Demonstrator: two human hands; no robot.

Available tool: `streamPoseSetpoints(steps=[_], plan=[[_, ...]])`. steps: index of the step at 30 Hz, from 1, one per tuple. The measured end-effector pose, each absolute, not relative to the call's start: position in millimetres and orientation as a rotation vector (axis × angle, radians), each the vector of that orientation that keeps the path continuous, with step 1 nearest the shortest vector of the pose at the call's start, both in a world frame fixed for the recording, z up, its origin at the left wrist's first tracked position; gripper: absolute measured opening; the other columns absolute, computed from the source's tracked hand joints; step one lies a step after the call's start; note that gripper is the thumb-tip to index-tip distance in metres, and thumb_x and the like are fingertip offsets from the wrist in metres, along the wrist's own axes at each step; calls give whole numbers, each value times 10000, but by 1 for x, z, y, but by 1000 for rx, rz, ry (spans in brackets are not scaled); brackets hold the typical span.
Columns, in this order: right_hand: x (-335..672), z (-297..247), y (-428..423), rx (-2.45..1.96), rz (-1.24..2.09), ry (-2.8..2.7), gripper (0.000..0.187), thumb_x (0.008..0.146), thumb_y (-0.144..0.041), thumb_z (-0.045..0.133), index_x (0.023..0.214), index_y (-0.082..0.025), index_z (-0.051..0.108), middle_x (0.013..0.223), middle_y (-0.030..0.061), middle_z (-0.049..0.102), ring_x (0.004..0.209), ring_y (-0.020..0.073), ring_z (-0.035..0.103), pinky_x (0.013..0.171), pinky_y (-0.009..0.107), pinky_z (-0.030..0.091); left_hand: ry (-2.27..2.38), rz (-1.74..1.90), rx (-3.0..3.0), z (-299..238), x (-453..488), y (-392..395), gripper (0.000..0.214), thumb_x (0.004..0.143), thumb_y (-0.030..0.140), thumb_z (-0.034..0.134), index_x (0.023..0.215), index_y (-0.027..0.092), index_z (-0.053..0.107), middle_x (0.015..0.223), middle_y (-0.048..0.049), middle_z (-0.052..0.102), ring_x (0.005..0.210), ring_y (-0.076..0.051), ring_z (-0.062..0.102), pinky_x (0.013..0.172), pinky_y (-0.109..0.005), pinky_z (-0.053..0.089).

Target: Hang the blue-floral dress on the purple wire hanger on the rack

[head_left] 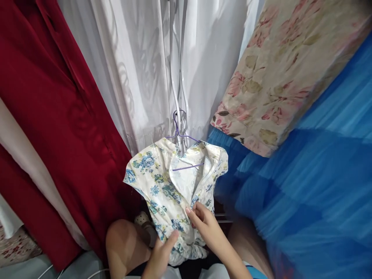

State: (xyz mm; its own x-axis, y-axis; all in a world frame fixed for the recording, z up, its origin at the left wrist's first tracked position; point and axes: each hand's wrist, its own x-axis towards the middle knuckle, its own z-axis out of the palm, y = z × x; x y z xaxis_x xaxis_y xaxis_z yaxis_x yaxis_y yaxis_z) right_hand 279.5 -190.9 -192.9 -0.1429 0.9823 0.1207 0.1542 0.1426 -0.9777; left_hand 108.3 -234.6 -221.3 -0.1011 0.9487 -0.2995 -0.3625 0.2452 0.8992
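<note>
White cloth drapes (139,73) behind. I see cream blue-floral cap-sleeved fabric garment (158,182) on thin purple hanger (188,167); right hand (207,221) pinches front, left hand (162,250) holds lower side.

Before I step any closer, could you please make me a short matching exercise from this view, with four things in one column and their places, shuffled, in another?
Things
1. Purple hanger
2. Dark red cloth
3. Right hand
4. Blue ruffled fabric

Places
A. Along the right side of the picture, partly behind a pink-flowered cloth
B. At the lower end of the neck opening of the blue-flowered garment
C. Partly inside that garment, its lower bar showing through the neck opening
D. On the left side of the picture

Pairs: 1-C, 2-D, 3-B, 4-A
</note>
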Motion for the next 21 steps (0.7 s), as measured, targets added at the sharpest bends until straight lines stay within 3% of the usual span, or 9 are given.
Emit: streamPoseSetpoints(steps=[3,7,13,18,21], plan=[[272,-194,-187,-1193,1025,-1501,441,923,-525,541,650,-212,392,567,-49,379,548,120,349,546,262,283,1175,1295,677,-229,115,-235,634,591,426,839,1176,228,697,1195,-120,702,1281,-344,545,1099,-415,437],[273,-196,-194,-1168,1030,-1465,469,943,-533,493,613,-205,433,565,-23,441,557,136,411,571,272,321,1201,1398,536,-243,117,-234,580,614,417,839,1134,208,686,1226,-123,688,1270,-340,556,1089,-416,447],[268,-198,-194,-1146,1163,-1321,427,869,-592,572,704,-202,514,533,-36,449,510,128,383,516,262,283,1416,1478,580,-260,105,-226,401,703,477,765,996,219,671,1155,-126,705,1217,-359,588,1038,-437,479],[269,-202,-196,-1145,1236,-1259,391,870,-541,585,703,-190,540,497,-49,429,483,112,334,507,259,236,1615,1899,998,-255,99,-233,457,818,411,648,1197,253,447,1299,-142,546,1232,-305,539,1090,-449,418],[269,-202,-200,-1134,1280,-1255,354,871,-500,594,712,-187,547,485,-58,423,473,103,305,500,256,205,1585,1919,1146,-249,110,-238,378,851,354,605,1165,260,417,1267,-153,506,1206,-287,528,1071,-452,426]])
